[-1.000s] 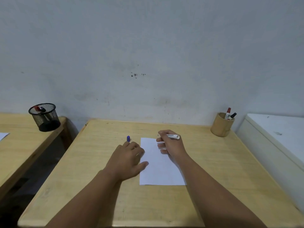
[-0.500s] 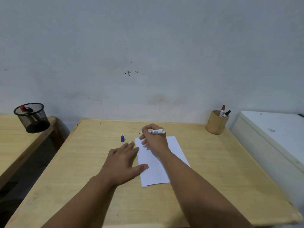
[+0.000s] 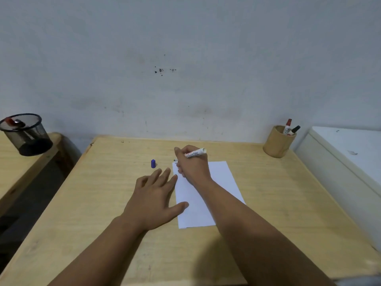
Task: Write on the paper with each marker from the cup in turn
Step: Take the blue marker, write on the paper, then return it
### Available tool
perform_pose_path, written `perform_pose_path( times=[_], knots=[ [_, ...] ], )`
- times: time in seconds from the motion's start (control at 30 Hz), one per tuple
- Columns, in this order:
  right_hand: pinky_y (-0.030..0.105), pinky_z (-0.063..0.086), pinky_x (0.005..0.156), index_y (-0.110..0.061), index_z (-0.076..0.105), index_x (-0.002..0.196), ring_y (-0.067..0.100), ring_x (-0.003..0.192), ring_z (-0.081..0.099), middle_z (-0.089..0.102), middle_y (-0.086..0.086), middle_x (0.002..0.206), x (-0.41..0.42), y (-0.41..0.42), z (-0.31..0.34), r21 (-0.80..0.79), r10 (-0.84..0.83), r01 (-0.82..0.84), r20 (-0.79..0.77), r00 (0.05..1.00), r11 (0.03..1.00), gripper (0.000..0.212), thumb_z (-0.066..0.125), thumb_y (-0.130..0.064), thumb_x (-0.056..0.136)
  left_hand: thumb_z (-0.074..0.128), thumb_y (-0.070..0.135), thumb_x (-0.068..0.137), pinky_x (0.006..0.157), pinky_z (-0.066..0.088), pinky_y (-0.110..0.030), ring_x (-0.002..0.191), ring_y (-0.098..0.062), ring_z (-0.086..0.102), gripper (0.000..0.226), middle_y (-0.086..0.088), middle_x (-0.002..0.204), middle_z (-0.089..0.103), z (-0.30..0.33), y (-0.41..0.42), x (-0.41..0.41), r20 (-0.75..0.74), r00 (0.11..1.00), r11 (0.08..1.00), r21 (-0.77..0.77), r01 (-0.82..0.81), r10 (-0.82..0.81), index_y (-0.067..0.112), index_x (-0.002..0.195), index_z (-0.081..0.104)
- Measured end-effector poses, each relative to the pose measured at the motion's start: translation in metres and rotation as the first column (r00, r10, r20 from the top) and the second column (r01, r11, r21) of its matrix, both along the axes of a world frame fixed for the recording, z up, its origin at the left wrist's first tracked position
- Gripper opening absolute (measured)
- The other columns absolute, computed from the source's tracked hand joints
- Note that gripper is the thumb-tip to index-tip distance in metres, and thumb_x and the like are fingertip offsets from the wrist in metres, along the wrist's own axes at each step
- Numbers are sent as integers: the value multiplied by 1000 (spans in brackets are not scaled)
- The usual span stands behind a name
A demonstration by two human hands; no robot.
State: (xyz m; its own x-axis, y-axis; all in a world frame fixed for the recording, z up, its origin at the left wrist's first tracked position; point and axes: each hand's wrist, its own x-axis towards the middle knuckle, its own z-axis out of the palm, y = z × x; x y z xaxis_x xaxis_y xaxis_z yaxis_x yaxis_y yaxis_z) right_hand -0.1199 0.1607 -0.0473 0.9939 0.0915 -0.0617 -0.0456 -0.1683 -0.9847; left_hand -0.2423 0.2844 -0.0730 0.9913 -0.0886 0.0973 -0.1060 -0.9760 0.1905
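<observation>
Head view: your right hand (image 3: pixel 192 165) gripped the uncapped marker (image 3: pixel 194 153), tip at the paper's (image 3: pixel 223 182) far-left corner, poised to write; your left hand (image 3: pixel 153 200) lay open, pinning that sheet; its blue cap (image 3: pixel 153 163) stood nearby.

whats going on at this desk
A person sits at a wooden desk with a sheet of paper in front of them. The right hand holds an uncapped marker with its tip at the paper's far left corner. The left hand lies flat, its thumb on the paper's left edge. A blue cap stands on the desk beside the paper. Two more markers wait in the wooden cup at the far right. No writing shows on the paper yet.
</observation>
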Motion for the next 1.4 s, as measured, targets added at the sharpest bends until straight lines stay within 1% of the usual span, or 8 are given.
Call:
perform_pose_path(
  times=[0.13, 0.23, 0.5, 0.67, 0.73, 0.9, 1.13, 1.4],
  knots=[
    [33, 58, 56, -25, 62, 65, 17, 52, 73, 79, 13, 73, -1, -4, -9, -88, -28, 33, 53, 998, 996, 34, 72, -36, 95, 23, 86, 86, 128, 2, -49, 161, -16, 1, 94, 5, 174, 7, -2, 0, 0, -13, 1000, 1000, -22, -8, 8, 34, 164, 19],
    [32, 57, 57, -22, 59, 64, 18, 52, 71, 78, 19, 76, 2, -4, -12, -44, -37, 38, 22, 999, 998, 33, 71, -30, 94, 28, 86, 86, 129, -3, -52, 161, -13, -1, 95, 7, 174, 7, -3, -1, -2, -23, 999, 998, -64, -28, 27, 32, 164, 20],
    [29, 54, 56, -19, 58, 65, 19, 50, 66, 73, 9, 63, 4, -6, -11, 15, -37, 37, -23, 999, 999, 31, 69, -23, 94, 29, 88, 84, 129, 0, -53, 161, -13, 1, 96, 7, 174, 9, -3, -1, -2, -17, 999, 997, -65, -40, 39, 33, 163, 22],
    [28, 53, 55, -14, 58, 69, 21, 52, 65, 76, 18, 74, 8, -4, -2, 17, -15, 16, -72, 997, 1000, 25, 67, -17, 92, 35, 87, 81, 129, 6, -52, 161, -17, 9, 95, 6, 173, 19, 0, -3, -3, 21, 997, 994, -82, -71, 73, 36, 161, 31],
    [28, 50, 52, -15, 56, 67, 25, 53, 61, 71, 17, 70, 10, -4, 2, 34, -8, 11, -81, 997, 999, 24, 65, -14, 90, 35, 87, 80, 129, 8, -53, 161, -17, 10, 95, 6, 172, 21, 1, -3, -3, 23, 997, 994, -88, -72, 74, 36, 160, 32],
    [36, 57, 59, -25, 56, 55, 22, 53, 67, 73, 8, 64, 4, -6, -8, -48, -27, 27, 5, 1000, 998, 32, 66, -27, 86, 36, 87, 80, 128, 10, -55, 160, -18, 13, 95, 4, 171, 24, -1, -2, -2, 25, 997, 994, -87, -67, 70, 35, 159, 34],
    [32, 56, 59, -25, 59, 58, 21, 56, 69, 76, 11, 68, 5, -8, -12, -59, 14, -11, 40, 999, 998, 31, 69, -24, 88, 36, 88, 81, 128, 9, -54, 160, -17, 11, 95, 5, 172, 23, -3, -2, -3, 18, 998, 994, -85, -65, 67, 35, 160, 32],
    [38, 60, 63, -24, 62, 56, 22, 55, 69, 79, 13, 72, 7, -6, -15, -123, 15, -7, 62, 998, 992, 28, 68, -28, 83, 33, 89, 81, 129, 7, -53, 161, -16, 9, 96, 6, 172, 20, -3, -2, -2, 11, 998, 994, -82, -68, 69, 36, 161, 30]
  ],
)
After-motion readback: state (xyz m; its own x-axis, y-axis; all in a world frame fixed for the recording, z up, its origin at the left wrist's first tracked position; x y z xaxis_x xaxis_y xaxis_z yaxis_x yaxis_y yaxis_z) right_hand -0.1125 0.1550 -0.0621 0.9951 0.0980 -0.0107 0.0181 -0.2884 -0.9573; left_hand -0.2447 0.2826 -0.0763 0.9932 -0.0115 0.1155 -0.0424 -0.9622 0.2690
